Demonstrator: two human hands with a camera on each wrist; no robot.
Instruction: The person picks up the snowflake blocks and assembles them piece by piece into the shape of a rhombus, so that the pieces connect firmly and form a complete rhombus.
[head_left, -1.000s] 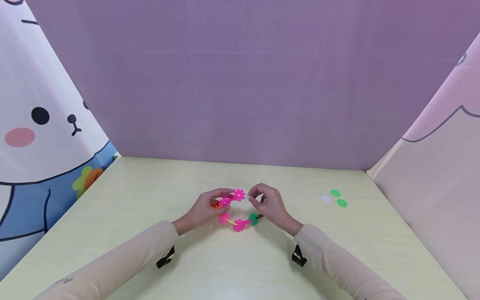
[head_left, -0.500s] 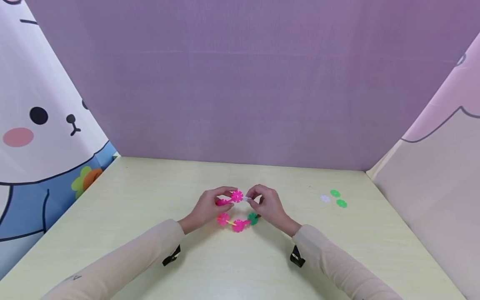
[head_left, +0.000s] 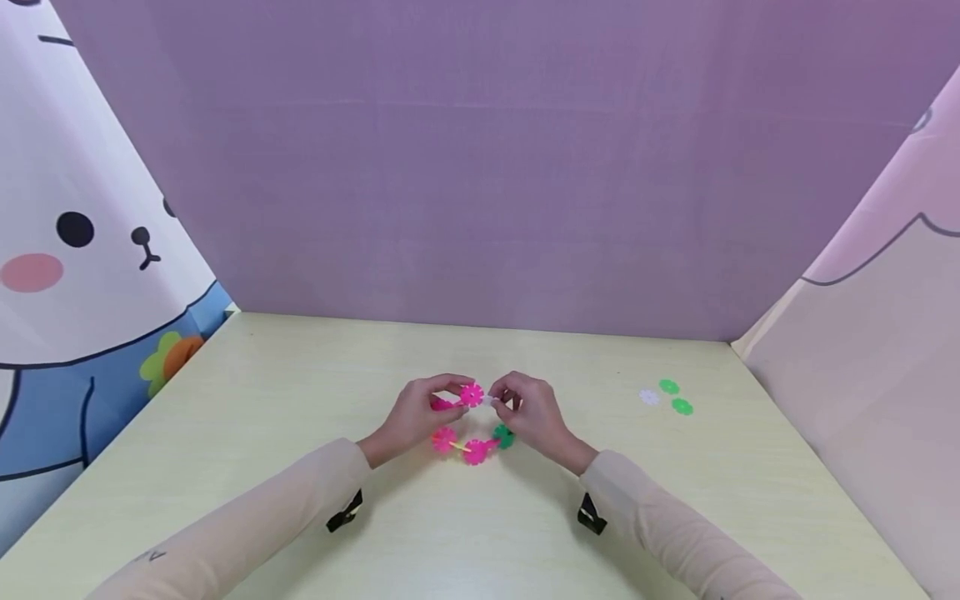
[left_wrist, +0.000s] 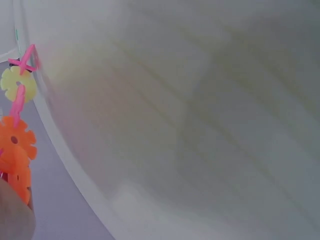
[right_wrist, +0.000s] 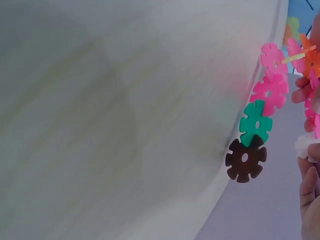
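Note:
My left hand point(head_left: 415, 414) pinches a bright pink notched snowflake disc point(head_left: 472, 394), one link in a chain of interlocking discs. My right hand point(head_left: 536, 414) pinches a white snowflake disc point(right_wrist: 303, 148) edge-on against that pink disc; whether their slots are joined I cannot tell. The chain curves below both hands, through pink discs point(head_left: 475, 452) and a green disc point(head_left: 503, 436). In the right wrist view a brown disc point(right_wrist: 245, 160) forms its hanging end. Orange discs point(left_wrist: 15, 140) and a pale yellow disc point(left_wrist: 19, 84) show beside the left hand in the left wrist view.
Two loose green discs point(head_left: 682, 407) and one loose white disc point(head_left: 649, 397) lie at the right on the pale wooden table point(head_left: 315, 358). A purple cloth point(head_left: 480, 167) stands behind the table, with printed cloths at both sides.
My left hand has shifted slightly right, its fingers now closer to the end pink disc. My right hand has edged left, bringing the white disc nearer to the pink one.

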